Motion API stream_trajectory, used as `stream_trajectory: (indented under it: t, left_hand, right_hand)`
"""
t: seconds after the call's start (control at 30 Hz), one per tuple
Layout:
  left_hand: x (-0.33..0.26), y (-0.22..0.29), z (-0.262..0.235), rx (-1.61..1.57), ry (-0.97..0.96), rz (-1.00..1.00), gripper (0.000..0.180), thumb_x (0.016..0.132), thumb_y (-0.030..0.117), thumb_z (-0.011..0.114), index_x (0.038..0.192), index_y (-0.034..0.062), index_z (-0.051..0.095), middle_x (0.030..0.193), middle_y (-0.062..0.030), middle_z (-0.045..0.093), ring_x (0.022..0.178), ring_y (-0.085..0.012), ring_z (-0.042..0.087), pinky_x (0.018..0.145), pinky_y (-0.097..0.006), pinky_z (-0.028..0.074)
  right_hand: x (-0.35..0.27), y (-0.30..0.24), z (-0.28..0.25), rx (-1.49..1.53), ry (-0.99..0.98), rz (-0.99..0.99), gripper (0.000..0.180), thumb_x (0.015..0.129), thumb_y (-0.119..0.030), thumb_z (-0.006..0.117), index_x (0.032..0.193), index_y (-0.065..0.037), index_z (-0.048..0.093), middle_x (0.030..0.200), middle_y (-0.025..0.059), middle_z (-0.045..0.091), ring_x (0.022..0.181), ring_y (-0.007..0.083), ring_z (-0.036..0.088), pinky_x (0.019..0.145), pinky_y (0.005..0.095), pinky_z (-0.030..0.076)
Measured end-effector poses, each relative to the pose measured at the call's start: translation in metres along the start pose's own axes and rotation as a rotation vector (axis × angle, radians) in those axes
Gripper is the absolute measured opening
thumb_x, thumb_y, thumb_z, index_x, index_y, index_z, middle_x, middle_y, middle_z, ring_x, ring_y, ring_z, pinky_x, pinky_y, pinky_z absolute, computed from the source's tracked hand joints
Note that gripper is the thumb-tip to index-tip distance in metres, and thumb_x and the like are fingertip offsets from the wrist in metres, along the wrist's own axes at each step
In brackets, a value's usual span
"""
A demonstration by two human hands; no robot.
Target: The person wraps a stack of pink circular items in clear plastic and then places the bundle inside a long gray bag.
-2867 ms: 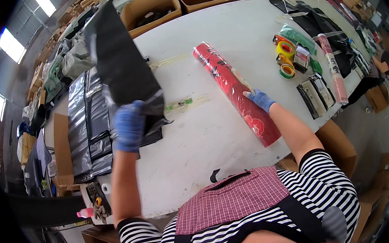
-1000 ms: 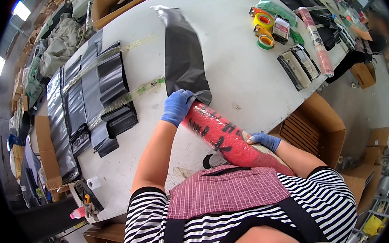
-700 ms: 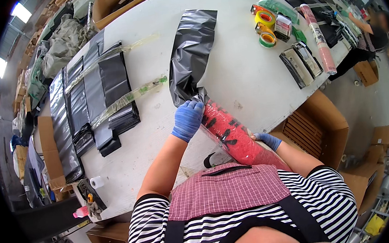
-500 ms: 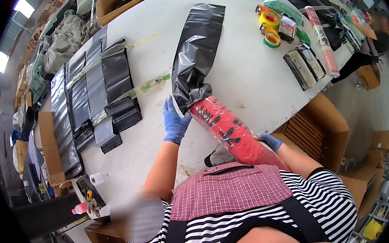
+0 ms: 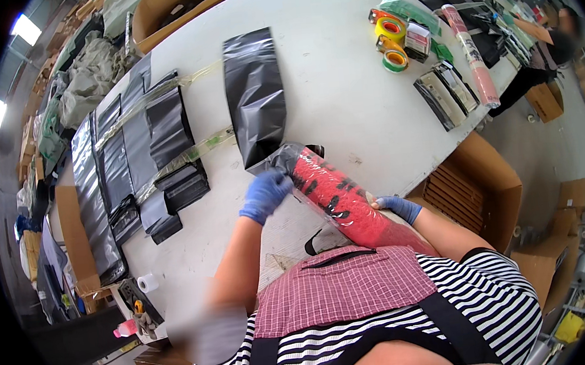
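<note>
A red roll in clear plastic wrap (image 5: 339,203) with dark markings lies slantwise, its near end against my apron. My right hand (image 5: 399,208), in a blue glove, holds the roll's right side with the thumb on top. The far end of the roll sits in the mouth of a long black plastic bag (image 5: 255,92), which stretches away flat on the table. My left hand (image 5: 264,195), also gloved in blue, has its fingers closed at the bag's near edge beside the roll. Slight blur hides the exact fingertips.
Several black plastic bags (image 5: 137,154) lie at the left, with clear tape strips across them. Tape rolls (image 5: 390,31), a black-and-cream case (image 5: 446,94) and a pink wrapped roll (image 5: 471,56) are at the right. An open carton (image 5: 497,171) stands by the table edge. Another person works at the far right.
The black bag's far end has swung left and nearer. My left hand has come slightly nearer, its fingers going from spread to closed at the bag's edge. My right hand keeps holding the roll.
</note>
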State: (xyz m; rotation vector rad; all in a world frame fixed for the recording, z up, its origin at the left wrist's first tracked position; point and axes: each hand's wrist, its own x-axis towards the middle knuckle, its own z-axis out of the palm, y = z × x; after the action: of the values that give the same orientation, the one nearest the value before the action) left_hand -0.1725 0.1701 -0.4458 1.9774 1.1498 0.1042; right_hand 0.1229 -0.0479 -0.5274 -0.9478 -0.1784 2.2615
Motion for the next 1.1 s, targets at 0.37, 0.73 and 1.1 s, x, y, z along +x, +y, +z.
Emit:
stream_trajectory:
  t: [0.37, 0.73, 1.1]
  left_hand:
    - [0.141, 0.063, 0.06, 0.907, -0.384, 0.038, 0.029, 0.087, 0.025, 0.059, 0.11, 0.0164, 0.074, 0.123, -0.0128, 0.068, 0.119, -0.0294, 0.061, 0.103, -0.049, 0.04]
    - [0.033, -0.027, 0.035, -0.195, 0.627, 0.142, 0.061, 0.078, 0.018, 0.075, 0.132, 0.0028, 0.054, 0.107, -0.0123, 0.069, 0.099, -0.0299, 0.066, 0.085, -0.039, 0.052]
    - [0.008, -0.015, 0.12, -0.096, -0.192, -0.09, 0.027, 0.092, 0.026, 0.061, 0.096, -0.0007, 0.067, 0.077, -0.0116, 0.069, 0.069, -0.0208, 0.066, 0.067, -0.035, 0.052]
  right_hand:
    - [0.006, 0.002, 0.019, -0.197, 0.085, -0.013, 0.053, 0.084, -0.028, 0.069, 0.126, 0.003, 0.057, 0.116, 0.0106, 0.068, 0.096, 0.0156, 0.066, 0.09, 0.0297, 0.051]
    - [-0.026, 0.014, 0.013, 0.092, -0.004, -0.118, 0.058, 0.085, -0.02, 0.063, 0.136, 0.004, 0.049, 0.126, 0.0201, 0.063, 0.105, 0.0261, 0.067, 0.097, 0.0374, 0.052]
    - [-0.004, -0.026, 0.009, 0.083, 0.007, -0.156, 0.055, 0.085, -0.022, 0.065, 0.131, 0.006, 0.053, 0.115, 0.0196, 0.068, 0.095, 0.0252, 0.071, 0.09, 0.0371, 0.056]
